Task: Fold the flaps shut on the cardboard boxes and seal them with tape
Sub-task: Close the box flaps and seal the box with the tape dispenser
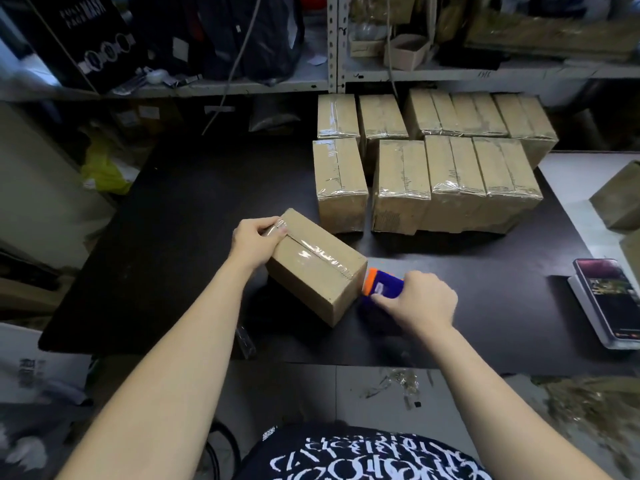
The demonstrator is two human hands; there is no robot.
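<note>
Cardboard box [313, 268] rests on the counter [194, 244], far end gripped by our left hand [256, 242], fingers curled over it. Near end sits just beside our right hand [419, 301], fingers clamped on the tape dispenser [381, 289]. Likely light, stiff; we'd hold corners.

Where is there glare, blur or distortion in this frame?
Head view: glare streaks on the clear tape along the cardboard box seam; tape dispenser in the right hand is soft; frame edges stretched and smeared; black table underexposed.

a phone [604, 299] lies near the right edge of the black table [194, 209]; a yellow bag [104, 171] sits beyond its left edge.
</note>
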